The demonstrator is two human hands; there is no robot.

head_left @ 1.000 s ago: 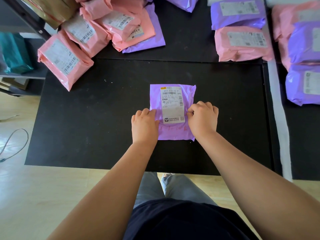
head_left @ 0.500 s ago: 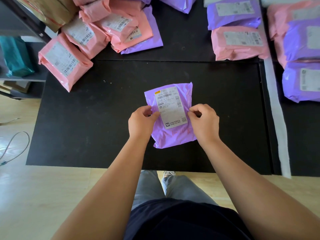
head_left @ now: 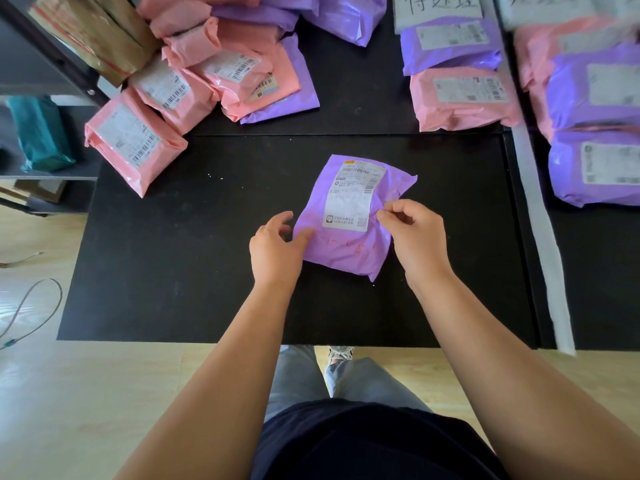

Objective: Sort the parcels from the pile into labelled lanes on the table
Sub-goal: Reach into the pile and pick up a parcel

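Observation:
A small purple parcel (head_left: 343, 244) with a white shipping label marked E201 is lifted a little over the black table (head_left: 173, 254), tilted to the right. My right hand (head_left: 419, 240) pinches its right edge. My left hand (head_left: 275, 247) is at its lower left corner, thumb touching the bag, fingers loosely spread. The pile (head_left: 207, 74) of pink and purple parcels lies at the back left. Sorted parcels lie in lanes at the back right: a purple one (head_left: 450, 43) above a pink one (head_left: 460, 98), and further purple parcels (head_left: 595, 168) at the far right.
A white tape strip (head_left: 543, 237) divides the lanes on the right. A paper sign with handwriting (head_left: 440, 6) lies at the head of one lane. A dark shelf with a cardboard box (head_left: 93, 32) and a teal bag (head_left: 38, 133) stands at the left. A cable (head_left: 31, 313) lies on the wooden floor.
The purple parcel was pressed flat on the table, then lifted and turned, now tilting right. My left hand has loosened its hold; my right hand keeps its pinch.

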